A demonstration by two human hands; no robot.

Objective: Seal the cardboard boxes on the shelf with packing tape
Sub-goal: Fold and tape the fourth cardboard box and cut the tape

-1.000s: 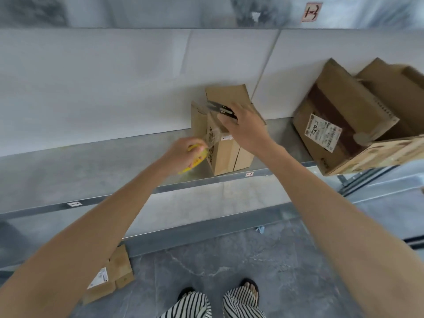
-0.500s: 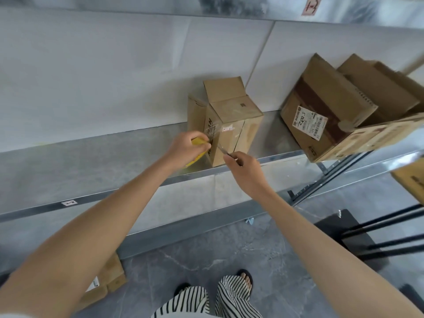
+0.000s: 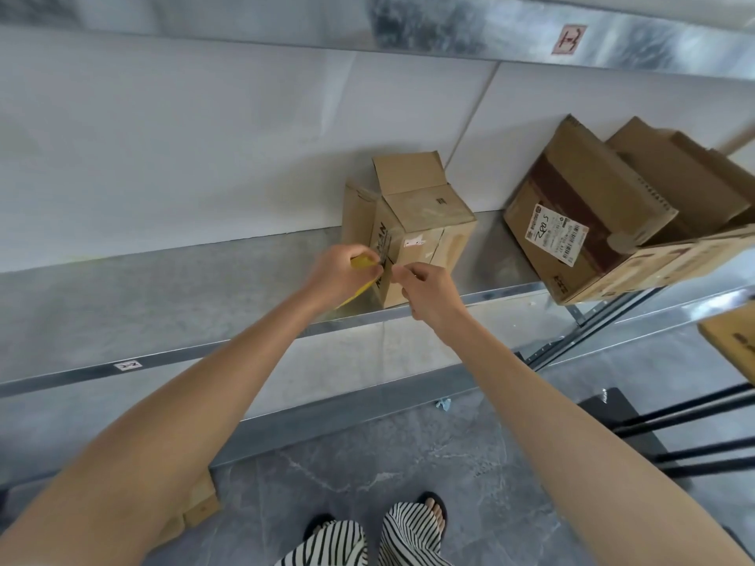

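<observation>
While at box (image 3: 425,214), left grip (image 3: 341,273) round yellow tool (image 3: 361,262), right grip (image 3: 429,290) curled.

soft, even light fills the scene, with faint shadows beside the small box (image 3: 425,214). wide-angle distortion bows the shelf (image 3: 163,304), and the frame edges look soft.

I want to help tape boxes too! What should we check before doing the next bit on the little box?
1. Small box stands fully on the shelf: ok.
2. Left hand grips the yellow tool: ok.
3. Back flap folded down: not ok, it stands up.
4. Right hand pinches a tape end: cannot tell; its fingers are curled, but no tape shows.
5. Big boxes apart from the small box: ok.
</observation>
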